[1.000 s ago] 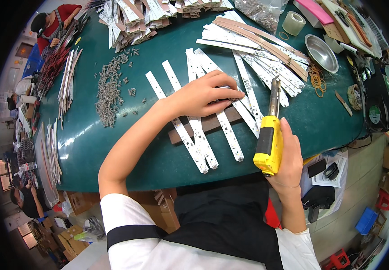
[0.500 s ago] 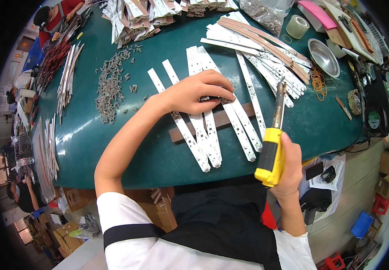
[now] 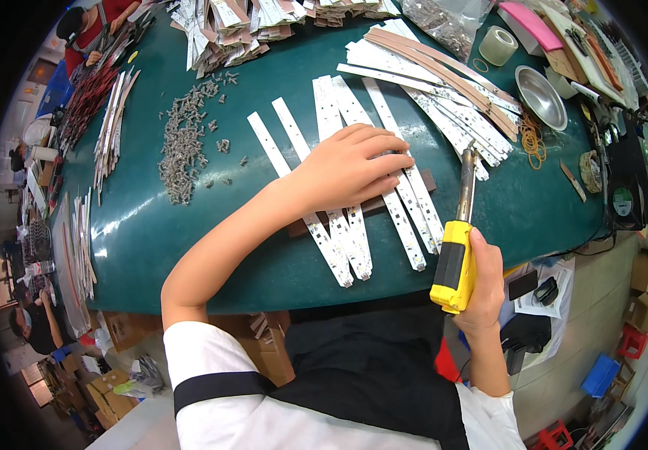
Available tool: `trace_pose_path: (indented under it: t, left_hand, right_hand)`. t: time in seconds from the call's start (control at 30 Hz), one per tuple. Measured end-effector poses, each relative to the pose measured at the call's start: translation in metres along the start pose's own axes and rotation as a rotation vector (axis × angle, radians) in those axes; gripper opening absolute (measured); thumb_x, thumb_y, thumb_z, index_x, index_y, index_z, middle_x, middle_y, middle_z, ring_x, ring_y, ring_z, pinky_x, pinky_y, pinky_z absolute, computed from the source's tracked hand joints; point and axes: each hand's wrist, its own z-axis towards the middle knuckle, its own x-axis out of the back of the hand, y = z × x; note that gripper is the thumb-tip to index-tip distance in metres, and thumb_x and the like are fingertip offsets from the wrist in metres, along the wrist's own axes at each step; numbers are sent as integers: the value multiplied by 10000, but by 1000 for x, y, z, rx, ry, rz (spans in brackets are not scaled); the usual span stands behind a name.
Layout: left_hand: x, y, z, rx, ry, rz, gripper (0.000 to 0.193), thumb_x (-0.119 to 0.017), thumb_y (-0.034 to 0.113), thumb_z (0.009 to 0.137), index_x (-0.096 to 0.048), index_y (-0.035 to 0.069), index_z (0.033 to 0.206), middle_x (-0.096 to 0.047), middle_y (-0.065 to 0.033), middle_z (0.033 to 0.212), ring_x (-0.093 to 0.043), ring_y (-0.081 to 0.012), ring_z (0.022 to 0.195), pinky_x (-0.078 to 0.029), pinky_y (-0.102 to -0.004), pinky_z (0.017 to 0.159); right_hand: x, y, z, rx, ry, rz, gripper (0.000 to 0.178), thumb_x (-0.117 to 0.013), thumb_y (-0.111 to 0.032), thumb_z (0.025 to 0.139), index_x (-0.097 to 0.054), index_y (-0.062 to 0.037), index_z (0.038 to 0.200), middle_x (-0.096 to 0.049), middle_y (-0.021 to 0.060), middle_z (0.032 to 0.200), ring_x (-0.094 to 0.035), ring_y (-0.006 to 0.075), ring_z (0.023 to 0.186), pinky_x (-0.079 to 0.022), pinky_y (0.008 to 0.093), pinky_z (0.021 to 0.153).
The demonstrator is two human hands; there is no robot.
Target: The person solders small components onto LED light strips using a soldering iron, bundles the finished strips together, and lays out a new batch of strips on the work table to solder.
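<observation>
My right hand (image 3: 481, 281) is wrapped round a yellow and black soldering gun (image 3: 453, 266), its metal barrel pointing away from me. Near the middle of the table, my left hand (image 3: 358, 166) reaches across a row of white LED circuit board strips (image 3: 333, 251). Its curled fingertips are on the rightmost strip (image 3: 388, 116) of the row; the thumb is hidden. Under the strips lies a brown bar (image 3: 427, 181), mostly covered by the hand and boards. To the left is a loose pile of small grey metal parts (image 3: 183, 154).
A fanned stack of strips (image 3: 444, 82) lies at the right, beside rubber bands (image 3: 532, 142), a metal bowl (image 3: 540, 97) and a tape roll (image 3: 497, 46). More strips (image 3: 226, 34) are heaped at the far edge. Another person (image 3: 99, 34) sits at the far left.
My left hand has moved right and flattened somewhat over the boards. The rightmost strip has shifted left, against the others. The soldering gun has moved slightly down and right.
</observation>
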Motion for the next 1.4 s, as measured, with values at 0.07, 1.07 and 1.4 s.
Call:
trace_pose_path:
  t: [0.07, 1.07, 1.4]
  left_hand:
    - [0, 1, -3, 24, 45, 16, 393, -614, 199, 867, -565, 133, 1251, -536, -87, 1291, -501, -296, 1185, -391, -419, 1014]
    - [57, 9, -84, -169, 63, 265, 251, -619, 101, 758, -633, 87, 1008, -627, -50, 1053, -615, -191, 994, -495, -352, 894]
    - [59, -13, -92, -477, 190, 323, 234, -606, 70, 747, -638, -27, 957, -642, -113, 977, -659, -209, 910, -559, -287, 795]
  right_hand:
    - [-2, 3, 1, -24, -30, -24, 797, -813, -91, 637, -425, 78, 1312, -601, 180, 986, -569, 313, 757, -487, 381, 669]
    - [50, -27, 35, -295, 242, 133, 662, -626, -101, 819, -343, 27, 1404, -617, 143, 987, -588, 168, 854, -472, 271, 770]
    - [49, -38, 31, -376, 322, 96, 641, -608, -94, 827, -344, 24, 1399, -596, 144, 979, -558, 173, 872, -449, 285, 775]
